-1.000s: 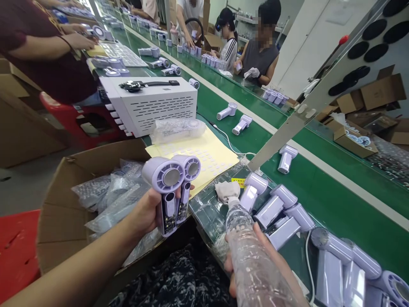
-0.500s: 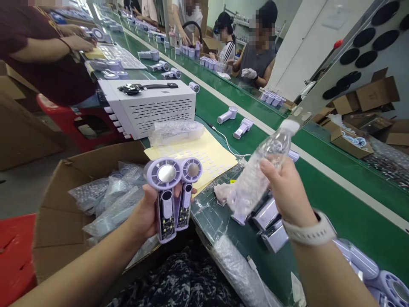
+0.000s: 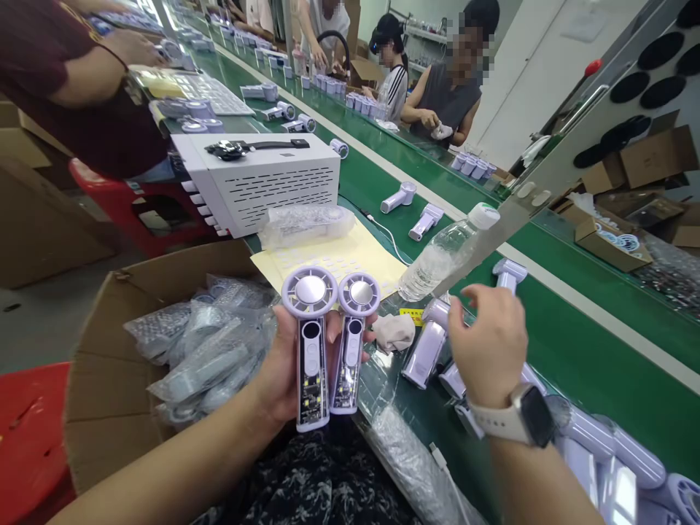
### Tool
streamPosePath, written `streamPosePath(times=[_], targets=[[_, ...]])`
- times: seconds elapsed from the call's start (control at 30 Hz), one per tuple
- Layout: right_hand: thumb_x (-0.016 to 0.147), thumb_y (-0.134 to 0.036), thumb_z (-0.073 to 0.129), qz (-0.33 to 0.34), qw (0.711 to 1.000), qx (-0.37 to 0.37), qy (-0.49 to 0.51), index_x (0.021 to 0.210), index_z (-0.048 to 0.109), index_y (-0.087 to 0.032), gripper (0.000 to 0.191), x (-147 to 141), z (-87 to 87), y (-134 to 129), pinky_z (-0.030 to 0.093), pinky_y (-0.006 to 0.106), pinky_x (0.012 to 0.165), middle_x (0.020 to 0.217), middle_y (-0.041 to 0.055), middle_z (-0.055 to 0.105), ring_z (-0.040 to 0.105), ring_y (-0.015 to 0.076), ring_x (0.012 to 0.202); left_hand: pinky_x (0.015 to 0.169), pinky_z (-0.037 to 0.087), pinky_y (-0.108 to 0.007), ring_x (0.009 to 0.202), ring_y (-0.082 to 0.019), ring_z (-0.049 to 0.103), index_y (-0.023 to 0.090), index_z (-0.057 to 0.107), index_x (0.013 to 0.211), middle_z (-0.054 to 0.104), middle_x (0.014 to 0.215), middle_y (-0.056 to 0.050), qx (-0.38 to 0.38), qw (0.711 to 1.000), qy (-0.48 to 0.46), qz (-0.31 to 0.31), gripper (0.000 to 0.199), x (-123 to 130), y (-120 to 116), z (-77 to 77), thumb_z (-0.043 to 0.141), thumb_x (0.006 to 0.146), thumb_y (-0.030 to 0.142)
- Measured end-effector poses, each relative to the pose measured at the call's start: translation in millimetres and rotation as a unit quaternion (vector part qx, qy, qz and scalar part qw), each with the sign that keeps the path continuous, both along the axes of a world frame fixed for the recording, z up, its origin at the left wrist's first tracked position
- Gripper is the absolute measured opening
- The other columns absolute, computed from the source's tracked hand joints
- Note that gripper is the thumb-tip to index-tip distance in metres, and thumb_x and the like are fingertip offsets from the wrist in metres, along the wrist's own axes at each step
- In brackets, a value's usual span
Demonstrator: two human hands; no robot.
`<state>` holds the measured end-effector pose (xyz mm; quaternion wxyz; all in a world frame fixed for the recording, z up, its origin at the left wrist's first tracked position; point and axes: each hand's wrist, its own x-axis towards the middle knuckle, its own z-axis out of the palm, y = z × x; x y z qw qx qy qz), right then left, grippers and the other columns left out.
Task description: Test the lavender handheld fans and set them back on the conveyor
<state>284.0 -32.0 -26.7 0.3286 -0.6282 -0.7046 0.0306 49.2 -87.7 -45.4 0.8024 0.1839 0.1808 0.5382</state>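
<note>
Two lilac handheld fans (image 3: 310, 343) are side by side in my left hand (image 3: 278, 379), their round heads up and circuit boards showing through the handles. My right hand (image 3: 489, 346) is over the bench at the right, fingers curved and apart, with nothing visible in it. Just beyond it, a clear plastic bottle (image 3: 432, 262) with a white cap stands tilted in view. Several more lilac fans (image 3: 426, 354) lie below and beside my right hand, some partly hidden by it. A crumpled whitish cloth (image 3: 394, 333) rests between my hands.
A cardboard box (image 3: 90, 379) of bubble-wrapped items is at left. Behind my left hand are a yellow sticker sheet (image 3: 377, 255), a wrapped fan (image 3: 309, 222) and a white slotted machine (image 3: 273, 182). A green conveyor (image 3: 590, 328) carries fans; co-workers stand along it.
My right hand has let go of the bottle, which now stands on the bench, and has drawn back from it. The two fans in my left hand have moved right and turned more face-on.
</note>
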Motion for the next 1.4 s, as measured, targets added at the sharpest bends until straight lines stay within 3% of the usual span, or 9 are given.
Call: streamPosePath(times=[0.13,0.23,0.47,0.57,0.7,1.07,1.17,1.3,1.4], targets=[[0.086,-0.011,0.065,0.138,0.989,-0.041,-0.041,0.078,0.07,-0.024,0.016,-30,-17.5,-18,0.051,0.053,0.091,0.1,0.0116,0.071,0.061,0.0329,0.102,0.088,0.062,-0.038,0.104,-0.029,0.072,0.016,0.068,0.073,0.075,0.111,-0.014,-0.007,0.999,-0.033,-0.034,0.061,10,-1,12.5,0.072,0.068,0.077],[0.09,-0.011,0.063,0.172,0.984,-0.041,-0.036,0.08,0.071,-0.023,0.018,-28,-6.7,-25,0.047,0.056,0.101,0.11,0.0107,0.073,0.061,0.0325,0.112,0.086,0.062,-0.038,0.101,-0.029,0.073,0.017,0.068,0.071,0.075,0.108,-0.013,-0.027,0.998,-0.031,-0.043,0.06,18,-4,22.3,0.075,0.066,0.076],[0.096,-0.013,0.06,0.116,0.987,0.063,0.094,0.095,0.067,-0.024,0.014,-8,51.4,-82,0.053,0.034,0.07,0.088,0.0036,0.066,0.063,0.0208,0.081,0.069,0.059,-0.031,0.075,-0.022,0.072,0.017,0.064,0.073,0.072,0.08,-0.007,-0.004,0.988,-0.094,-0.123,0.066,64,-14,16.0,0.061,0.074,0.083],[0.096,-0.011,0.062,0.123,0.981,0.121,0.092,0.101,0.07,-0.024,0.016,-5,50.7,-100,0.053,0.032,0.064,0.088,0.0044,0.062,0.062,0.0197,0.079,0.065,0.059,-0.031,0.066,-0.02,0.07,0.017,0.065,0.075,0.07,0.074,-0.006,0.009,0.978,-0.127,-0.165,0.067,86,-20,9.7,0.057,0.077,0.083],[0.096,-0.006,0.06,0.101,0.978,0.163,0.087,0.107,0.07,-0.028,0.027,13,44.9,-115,0.051,0.028,0.054,0.09,0.0031,0.06,0.062,0.0173,0.073,0.074,0.062,-0.034,0.081,-0.024,0.073,0.016,0.064,0.074,0.074,0.083,-0.011,0.012,0.968,-0.114,-0.224,0.069,98,-25,16.1,0.057,0.074,0.085],[0.093,0.001,0.062,0.093,0.962,0.245,0.078,0.104,0.071,-0.026,0.03,46,42.4,-123,0.053,0.03,0.06,0.09,0.0025,0.061,0.062,0.0175,0.078,0.075,0.061,-0.036,0.09,-0.027,0.073,0.016,0.061,0.07,0.074,0.086,-0.011,0.002,0.966,-0.066,-0.249,0.068,104,-33,32.1,0.063,0.07,0.084],[0.092,0.001,0.062,0.126,0.959,0.243,0.072,0.101,0.071,-0.022,0.027,52,39.7,-119,0.052,0.031,0.061,0.091,0.0032,0.063,0.063,0.0174,0.078,0.076,0.062,-0.036,0.088,-0.026,0.073,0.016,0.062,0.071,0.074,0.085,-0.012,-0.002,0.965,-0.075,-0.252,0.067,105,-32,29.9,0.063,0.072,0.083],[0.091,0.0,0.064,0.074,0.97,0.214,0.082,0.093,0.071,-0.021,0.022,57,37.2,-115,0.05,0.028,0.058,0.086,0.0018,0.061,0.06,0.0148,0.073,0.075,0.061,-0.035,0.089,-0.024,0.073,0.014,0.063,0.069,0.075,0.104,-0.016,-0.04,0.964,-0.068,-0.255,0.068,104,-30,32.4,0.066,0.07,0.082],[0.091,-0.003,0.066,0.061,0.971,0.206,0.109,0.094,0.071,-0.022,0.02,49,36.4,-120,0.052,0.028,0.06,0.087,0.0013,0.061,0.06,0.0152,0.074,0.076,0.062,-0.036,0.091,-0.026,0.073,0.015,0.063,0.069,0.075,0.096,-0.014,-0.025,0.965,-0.079,-0.251,0.067,104,-29,33.9,0.065,0.072,0.081]])
